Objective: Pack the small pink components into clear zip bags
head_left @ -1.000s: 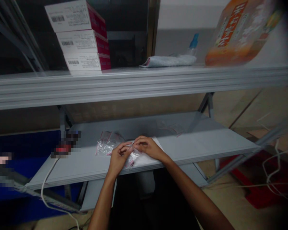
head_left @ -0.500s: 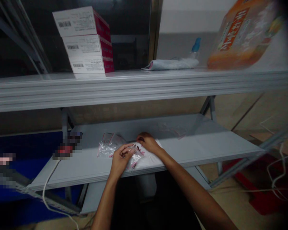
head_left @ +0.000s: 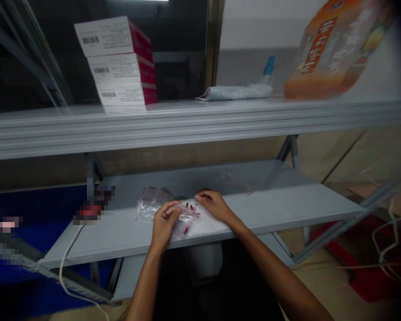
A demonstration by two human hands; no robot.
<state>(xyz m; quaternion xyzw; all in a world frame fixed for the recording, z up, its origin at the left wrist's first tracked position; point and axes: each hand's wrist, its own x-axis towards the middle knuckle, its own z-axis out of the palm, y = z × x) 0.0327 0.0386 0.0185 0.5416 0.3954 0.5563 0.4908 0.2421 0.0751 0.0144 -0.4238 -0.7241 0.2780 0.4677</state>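
Note:
Both my hands rest on the lower grey shelf [head_left: 287, 200]. My left hand [head_left: 163, 220] is closed in a pinch on a small clear zip bag [head_left: 186, 217] that holds tiny pink and dark parts. My right hand [head_left: 214, 204] is just right of it, fingers curled and pinched together over a white sheet [head_left: 209, 220]; what they hold is too small to make out. A few small dark parts [head_left: 189, 207] lie between the two hands. More clear bags [head_left: 150, 203] lie to the left of my left hand.
The upper shelf [head_left: 187, 122] carries three stacked white and magenta boxes [head_left: 120, 62], a folded cloth [head_left: 235, 92] with a blue-capped bottle [head_left: 267, 69] behind it, and an orange package [head_left: 334, 49]. A white cable [head_left: 65, 263] hangs at the left. Another clear bag [head_left: 240, 180] lies further back.
My hands have drawn apart: the right hand left the bag and moved right and back, fingers pinched. The left hand keeps its pinch on the bag. The view shifted slightly.

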